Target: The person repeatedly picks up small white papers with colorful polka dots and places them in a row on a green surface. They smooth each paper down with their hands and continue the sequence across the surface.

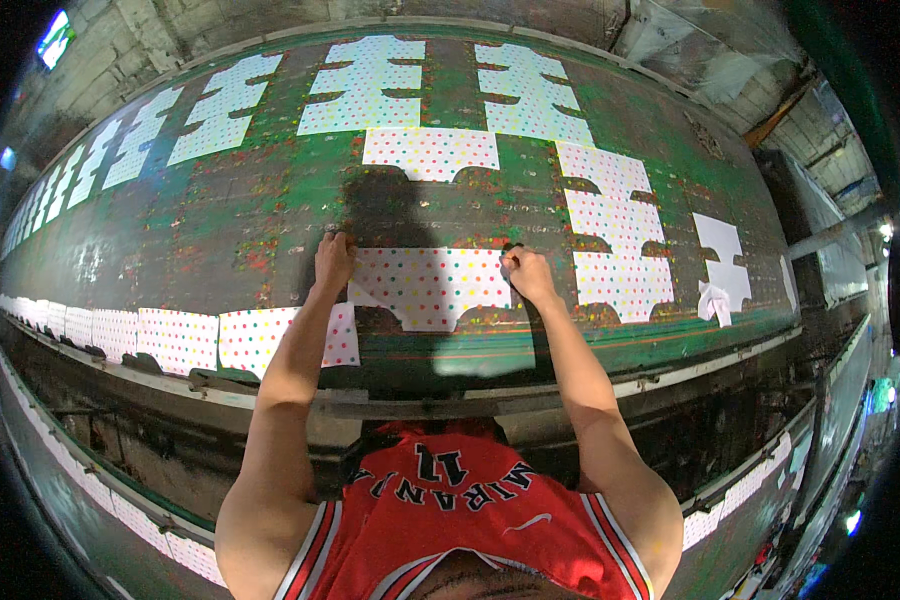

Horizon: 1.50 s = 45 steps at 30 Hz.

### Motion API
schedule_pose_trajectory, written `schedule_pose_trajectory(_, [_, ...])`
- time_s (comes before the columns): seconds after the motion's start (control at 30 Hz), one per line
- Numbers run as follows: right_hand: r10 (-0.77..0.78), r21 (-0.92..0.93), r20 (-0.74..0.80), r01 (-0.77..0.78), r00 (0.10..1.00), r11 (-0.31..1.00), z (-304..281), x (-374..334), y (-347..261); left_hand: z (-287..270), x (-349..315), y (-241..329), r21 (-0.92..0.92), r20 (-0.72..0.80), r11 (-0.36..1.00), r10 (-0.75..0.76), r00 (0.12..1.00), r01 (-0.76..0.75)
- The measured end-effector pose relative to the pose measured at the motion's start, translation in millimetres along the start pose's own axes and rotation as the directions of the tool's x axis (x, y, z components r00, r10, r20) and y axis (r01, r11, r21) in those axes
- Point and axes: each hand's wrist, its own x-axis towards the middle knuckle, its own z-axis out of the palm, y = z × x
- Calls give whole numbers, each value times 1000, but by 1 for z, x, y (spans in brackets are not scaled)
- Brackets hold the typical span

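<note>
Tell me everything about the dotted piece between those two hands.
The dotted piece is a thin white sheet, perhaps cloth or paper, with multicoloured dots. Its far edge looks straight; its near corners are notched. It lies spread on the stained green table, partly shadowed. The left hand is at its far left corner, the right hand at its far right; their grip is unclear.

At the long green table (670,125), the person bends over the dotted white piece (432,285), left hand (334,262) by its far left corner and right hand (527,274) by its far right, with a similar cutout (430,150) beyond it and a longer dotted panel (620,240) to its right.
</note>
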Motion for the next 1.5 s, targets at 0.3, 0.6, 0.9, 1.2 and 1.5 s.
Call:
schedule_pose_trajectory(0.3, [-212, -1, 36, 212, 977, 977, 10, 39, 17, -25, -9, 36, -396, 179, 899, -126, 976, 189])
schedule_pose_trajectory(0.6, [-289, 74, 13, 287, 957, 955, 14, 33, 27, -117, -35, 100, -736, 401, 569, -73, 913, 368])
schedule_pose_trajectory(0.9, [-185, 379, 219, 91, 958, 921, -19, 40, 8, -99, 33, 84, -716, 407, 618, -9, 913, 325])
schedule_pose_trajectory(1.2, [-56, 270, 27, 47, 998, 962, -22, 183, 2, -27, 179, 37, -536, 194, 821, -109, 975, 199])
schedule_pose_trajectory(1.5, [-183, 4, -153, 186, 971, 982, 18, 328, 20, 63, 304, 5, -149, -102, 988, -56, 993, 41])
